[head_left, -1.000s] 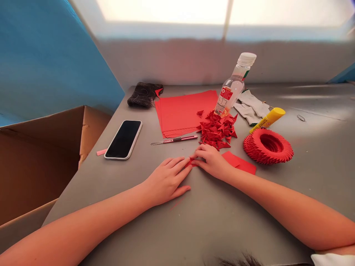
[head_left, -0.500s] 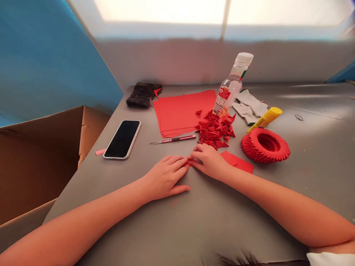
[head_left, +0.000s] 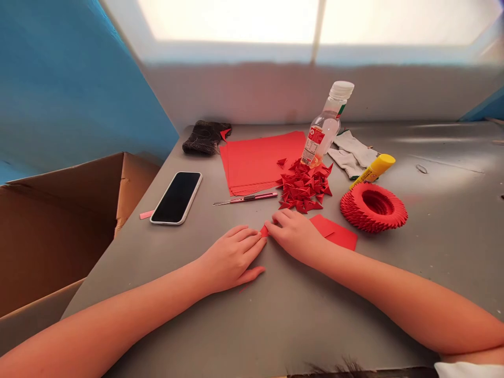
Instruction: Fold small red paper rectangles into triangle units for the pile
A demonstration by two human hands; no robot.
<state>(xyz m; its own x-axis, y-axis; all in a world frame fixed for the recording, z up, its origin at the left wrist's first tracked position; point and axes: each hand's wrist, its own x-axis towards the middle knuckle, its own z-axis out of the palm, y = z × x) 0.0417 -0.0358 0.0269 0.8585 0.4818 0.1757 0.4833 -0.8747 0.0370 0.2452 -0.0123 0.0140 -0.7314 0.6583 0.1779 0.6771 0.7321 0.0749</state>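
A small folded piece of red paper lies on the table between my hands, partly hidden by fingertips. My left hand rests flat, its fingertips touching the left end of the piece and its thumb stretched away. With bent fingers, my right hand grips the piece's right end. Some flat red paper pieces lie beside my right wrist. Just beyond that hand is a heap of folded red paper triangles. To its right sits a ring of interlocked red paper pieces.
A utility knife lies before a stack of red sheets. A phone is at left, near a cardboard box. Behind the heap stand a bottle, white gloves and a yellow glue stick. Dark cloth lies far left.
The right fingers have drawn slightly apart from the left ones, so more of the red piece shows between them. The whole view has shifted a little.
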